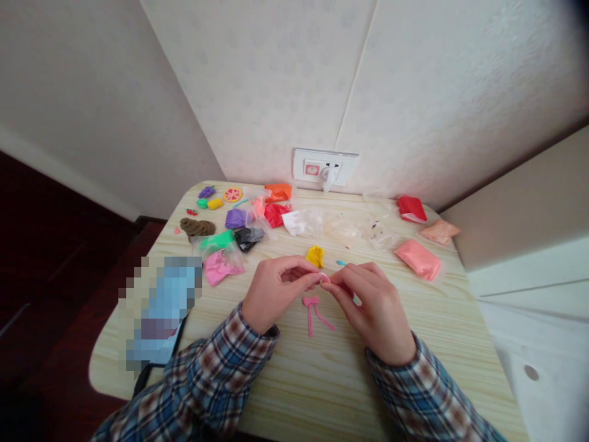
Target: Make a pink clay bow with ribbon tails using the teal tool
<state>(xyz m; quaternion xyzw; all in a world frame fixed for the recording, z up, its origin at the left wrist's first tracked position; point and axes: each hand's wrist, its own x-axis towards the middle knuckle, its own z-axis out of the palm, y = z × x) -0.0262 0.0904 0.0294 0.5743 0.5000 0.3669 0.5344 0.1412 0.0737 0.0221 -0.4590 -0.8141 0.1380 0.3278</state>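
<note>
My left hand (276, 291) and my right hand (372, 307) meet over the middle of the wooden table (451, 319). Their fingertips pinch a small piece of pink clay (324, 279) between them. Just below the fingers a pink clay bow with two long tails (313, 310) lies flat on the table. A yellow clay lump (315, 255) and a tiny teal bit (341, 263) sit just beyond my hands.
Bags of coloured clay lie across the back: pink (218, 267), green (216, 240), black (247, 238), purple (235, 218), red (276, 214), orange (278, 193), salmon (418, 258). Small clay figures (232, 194) sit at the far left. A wall socket (324, 167) is behind. A blurred object (161, 313) lies left.
</note>
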